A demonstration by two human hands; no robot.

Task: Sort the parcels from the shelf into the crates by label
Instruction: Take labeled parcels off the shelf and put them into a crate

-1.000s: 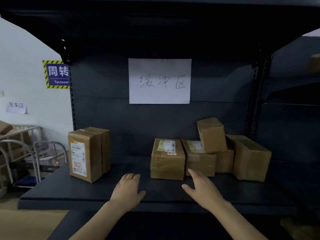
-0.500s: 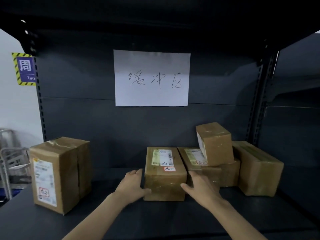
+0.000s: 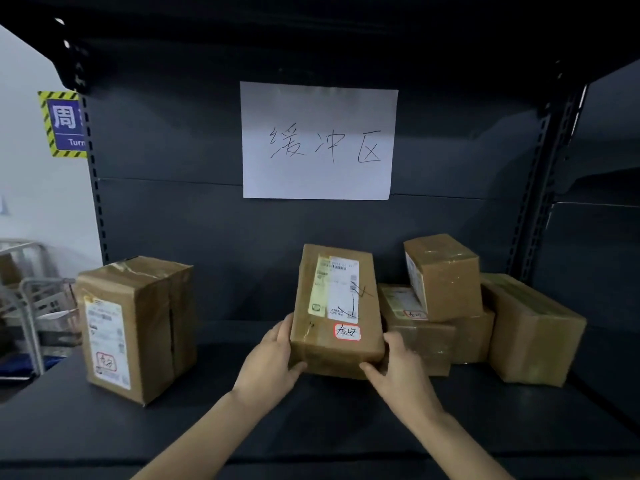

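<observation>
Two grips are closing on one parcel (image 3: pixel 332 355): the left grip (image 3: pixel 273 362) is curling round its left side and the right grip (image 3: pixel 398 372) round its lower right corner, where half a second ago they were only touching its flanks. Between them the parcel is tipping up from the shelf (image 3: pixel 311 427), label facing the person. Its red-bordered sticker (image 3: pixel 347 331), just above the right grip, is probably deciding the crate.

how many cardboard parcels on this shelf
6: tall brown cardboard parcel at left, held one in centre, flat one beside it, small one stacked above, one beneath that, far-right one. More may hide behind.
</observation>
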